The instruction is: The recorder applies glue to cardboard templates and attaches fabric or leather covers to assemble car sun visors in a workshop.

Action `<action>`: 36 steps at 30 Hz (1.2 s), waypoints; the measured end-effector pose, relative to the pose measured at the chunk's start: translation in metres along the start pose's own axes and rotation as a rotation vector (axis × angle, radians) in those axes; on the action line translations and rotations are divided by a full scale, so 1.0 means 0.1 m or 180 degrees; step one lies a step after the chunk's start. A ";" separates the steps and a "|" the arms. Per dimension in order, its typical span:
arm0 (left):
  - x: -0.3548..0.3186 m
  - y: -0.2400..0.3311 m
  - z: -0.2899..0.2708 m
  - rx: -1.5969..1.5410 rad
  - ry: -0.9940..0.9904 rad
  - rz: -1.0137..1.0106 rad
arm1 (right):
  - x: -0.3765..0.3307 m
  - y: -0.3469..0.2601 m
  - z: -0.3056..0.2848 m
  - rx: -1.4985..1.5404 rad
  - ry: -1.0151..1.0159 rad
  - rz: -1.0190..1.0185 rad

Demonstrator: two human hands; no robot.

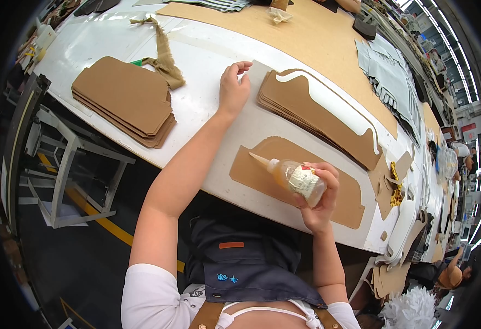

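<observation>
My right hand is wrapped round a clear squeeze bottle with a pale label and amber contents. The bottle is tilted, its long tapered nozzle toward the left end of a flat brown panel. This panel lies on a grey board along the table's near edge. Farther out, my left hand has loosely bent fingers, thumb apart, and nothing visible in it. It is at the board's far left corner, beside a stack of long brown panels topped by a white curved strip.
Another stack of brown panels sits at the left, with a frayed olive cloth strip behind it. Brown sheet material spans the far table. Grey pieces lie far right. A metal-framed stand is on the floor at left.
</observation>
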State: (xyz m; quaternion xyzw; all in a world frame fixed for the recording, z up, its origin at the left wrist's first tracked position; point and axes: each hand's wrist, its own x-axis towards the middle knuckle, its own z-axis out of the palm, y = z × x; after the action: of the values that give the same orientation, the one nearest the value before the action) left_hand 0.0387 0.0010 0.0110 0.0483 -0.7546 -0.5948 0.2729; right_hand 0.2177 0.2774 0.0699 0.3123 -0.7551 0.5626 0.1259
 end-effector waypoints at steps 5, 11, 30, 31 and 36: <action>0.00 -0.02 -0.06 -0.0023 0.0036 -0.0095 | -0.01 0.00 0.16 0.0032 0.0037 0.0007; 0.07 0.02 -0.01 -0.0109 0.0007 -0.0125 | 0.09 -0.06 0.19 0.0487 0.0559 0.0152; 0.06 -0.03 -0.01 -0.0267 -0.0277 -0.0142 | -1.18 0.27 -1.97 0.1056 0.3789 0.1348; 0.07 -0.04 0.00 -0.0290 -0.0296 -0.0130 | -1.30 0.34 -2.00 0.0125 0.3814 0.1516; 0.05 -0.09 -0.11 -0.0244 -0.0355 -0.0209 | -1.51 0.50 -1.99 -0.1269 0.3401 0.1850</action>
State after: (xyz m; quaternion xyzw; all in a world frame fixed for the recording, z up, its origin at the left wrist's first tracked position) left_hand 0.0371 -0.0130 0.0062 0.0293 -0.7433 -0.6336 0.2125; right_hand 0.2716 0.5201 0.0166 -0.2581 -0.7322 0.5006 0.3829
